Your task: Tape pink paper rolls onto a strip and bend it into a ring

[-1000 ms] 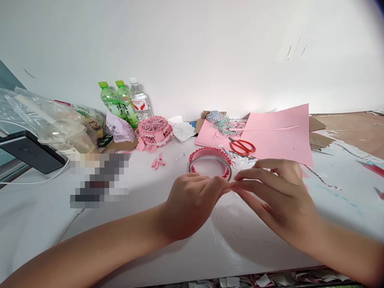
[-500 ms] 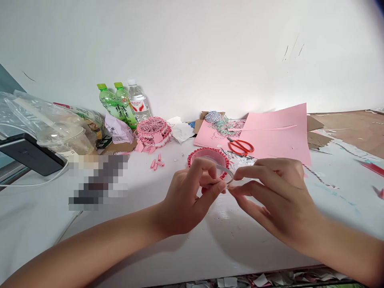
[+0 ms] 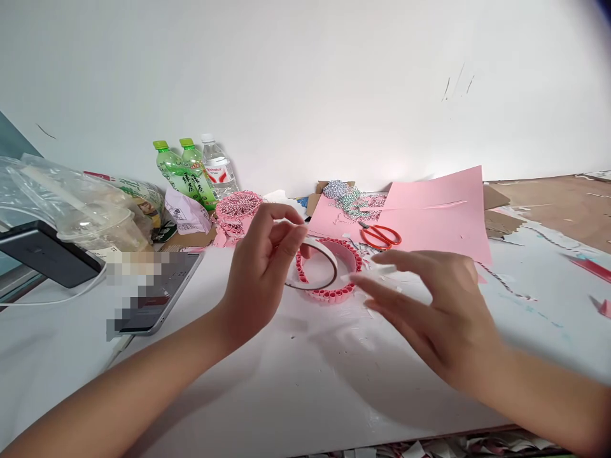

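Observation:
My left hand [image 3: 260, 270] is raised above the white table [image 3: 296, 381] and pinches a thin white tape roll [image 3: 319, 270] by its rim, holding it over a pink ring of rolled paper tubes [image 3: 334, 280] that lies flat on the table. My right hand [image 3: 429, 305] hovers just right of that ring, fingers stretched towards it. A small white strip [image 3: 382, 270] seems to stick to its fingertips.
Red scissors [image 3: 379, 235] lie on pink paper sheets [image 3: 439, 216] behind the ring, beside tangled striped string [image 3: 348, 194]. Three bottles [image 3: 193, 168], a pink paper craft piece [image 3: 236, 213], a plastic cup [image 3: 102, 229], a phone [image 3: 162, 296] and a black device [image 3: 42, 254] crowd the left.
My left hand lifted the tape roll up and to the left, away from my right hand. My right hand's fingers have stretched out, with a bit of tape left on them.

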